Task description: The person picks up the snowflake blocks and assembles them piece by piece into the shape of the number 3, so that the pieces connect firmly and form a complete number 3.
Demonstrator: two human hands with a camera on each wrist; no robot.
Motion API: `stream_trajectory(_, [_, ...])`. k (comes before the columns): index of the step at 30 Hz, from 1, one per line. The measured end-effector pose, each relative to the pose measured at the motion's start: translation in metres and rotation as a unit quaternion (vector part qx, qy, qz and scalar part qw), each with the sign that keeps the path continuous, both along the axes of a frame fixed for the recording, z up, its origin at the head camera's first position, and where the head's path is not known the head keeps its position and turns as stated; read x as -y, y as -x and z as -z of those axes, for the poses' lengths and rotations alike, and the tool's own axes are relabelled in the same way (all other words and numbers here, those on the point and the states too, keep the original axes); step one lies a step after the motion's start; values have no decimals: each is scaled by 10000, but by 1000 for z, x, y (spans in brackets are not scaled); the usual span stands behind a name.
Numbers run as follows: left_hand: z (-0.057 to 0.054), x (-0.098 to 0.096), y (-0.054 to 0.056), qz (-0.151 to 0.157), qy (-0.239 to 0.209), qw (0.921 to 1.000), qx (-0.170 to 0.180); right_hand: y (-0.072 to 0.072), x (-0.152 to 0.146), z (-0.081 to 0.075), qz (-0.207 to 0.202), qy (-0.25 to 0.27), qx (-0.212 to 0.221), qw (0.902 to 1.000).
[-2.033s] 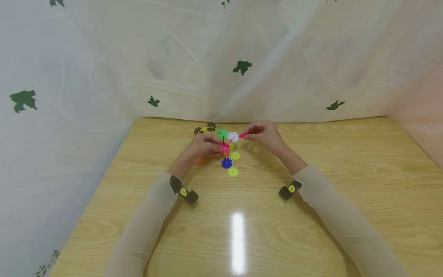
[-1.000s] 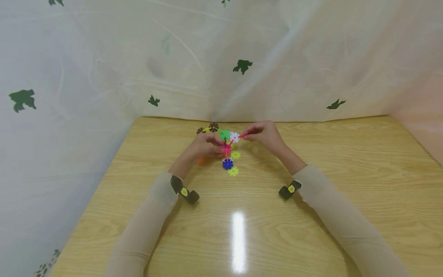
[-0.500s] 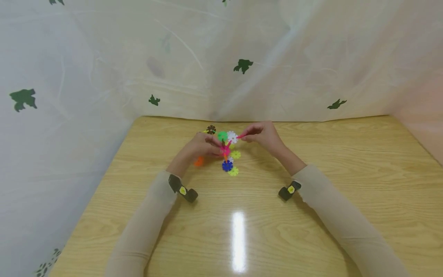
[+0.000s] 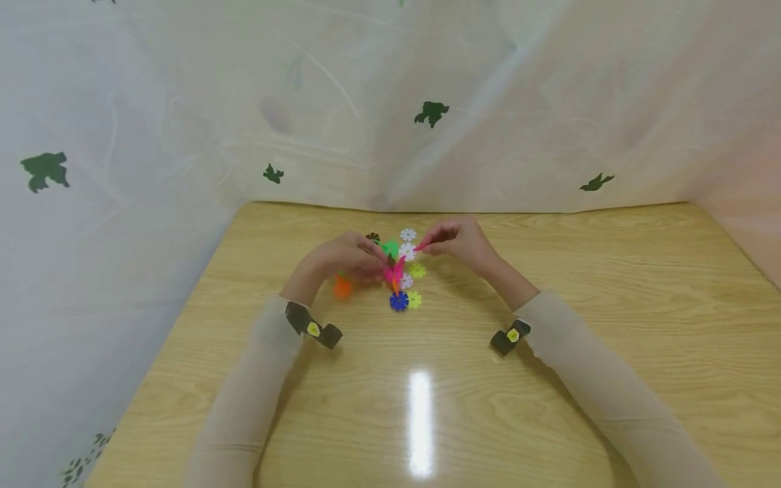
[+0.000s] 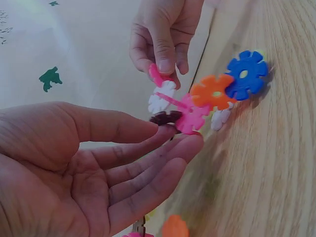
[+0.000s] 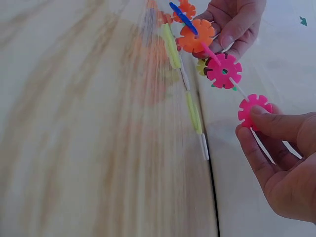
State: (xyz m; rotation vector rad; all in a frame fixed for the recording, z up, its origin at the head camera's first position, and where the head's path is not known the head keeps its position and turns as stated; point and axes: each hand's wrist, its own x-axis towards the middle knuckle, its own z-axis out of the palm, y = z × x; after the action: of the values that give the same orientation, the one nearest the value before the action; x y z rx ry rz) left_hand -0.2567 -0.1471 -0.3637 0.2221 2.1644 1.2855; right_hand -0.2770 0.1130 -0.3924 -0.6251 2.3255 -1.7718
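A string of notched discs [image 4: 394, 274] is held up between the two hands, above the wooden surface [image 4: 500, 407]. The left hand [image 4: 344, 255] keeps a narrow grip, thumb and finger pinching the dark brown disc [image 5: 167, 116] while its other fingers lie extended. The right hand [image 4: 462, 245] also has a narrow grip, with the pink end disc [image 6: 256, 100] pinched between thumb and fingers. Next along the string come a white disc [image 5: 162, 98], two more pink discs [image 5: 191, 118], an orange disc [image 6: 196, 35] and, at the near end, a blue disc [image 5: 251, 81]. A green disc [image 4: 389, 249] shows just beside the left hand's fingertips. Beneath, yellow discs [image 4: 417, 270] and loose white discs [image 4: 408, 234] lie in a row. Behind the surface hangs a pale cloth [image 4: 332, 156] with dark green birds.
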Motion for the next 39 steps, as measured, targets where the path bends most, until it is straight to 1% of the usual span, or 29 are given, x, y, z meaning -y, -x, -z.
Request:
stream_trajectory(5, [-5, 2, -1, 330, 192, 9992, 93, -1, 0, 1, -145, -102, 80, 9998])
stream_trajectory(6, [-6, 3, -1, 349, 243, 9991, 71, -1, 1, 1, -174, -145, 92, 9997])
stream_trajectory(8, [-8, 3, -2, 274, 414, 9987, -117, -1, 1, 1, -227, -205, 134, 9994])
stream_trajectory(9, [-9, 3, -3, 209, 533, 9978, -338, -1, 1, 0, -254, -234, 160, 9993])
stream_trajectory(10, [-10, 2, -3, 141, 652, 9956, -656, -1, 2, 0, -277, -265, 177, 9991])
stream_trajectory(12, [-11, 0, -3, 10, 845, 9870, -1370, -1, 2, 0, -325, -291, 212, 9988])
stream_trajectory(13, [-12, -2, -3, 6, 914, 9806, -1736, -1, 3, -1, -358, -292, 225, 9987])
stream_trajectory(15, [-10, -4, -1, 136, 903, 9683, -2326, -2, 3, -2, -435, -289, 250, 9983])
stream_trajectory(16, [-10, -5, 0, 251, 823, 9655, -2456, -2, 3, -2, -472, -306, 235, 9981])
stream_trajectory(18, [-8, -6, 1, 503, 578, 9678, -2400, -3, 4, -3, -565, -370, 215, 9975])
stream_trajectory(21, [-5, -6, 1, 815, 240, 9755, -2028, -4, 4, -4, -688, -516, 141, 9962])
stream_trajectory(23, [-4, -6, 1, 934, 130, 9790, -1807, -5, 5, -5, -764, -596, 108, 9952])
stream_trajectory(26, [-3, -7, -1, 1001, 48, 9820, -1599, -6, 6, -8, -857, -665, 83, 9941])
stream_trajectory(29, [0, -9, -1, 949, -7, 9852, -1429, -8, 6, -10, -905, -725, 100, 9932])
stream_trajectory(34, [6, -11, 0, 745, -108, 9906, -1145, -10, 7, -13, -890, -821, 104, 9926])
stream_trajectory(39, [9, -13, 0, 526, -286, 9929, -1031, -9, 7, -14, -852, -886, -19, 9924])
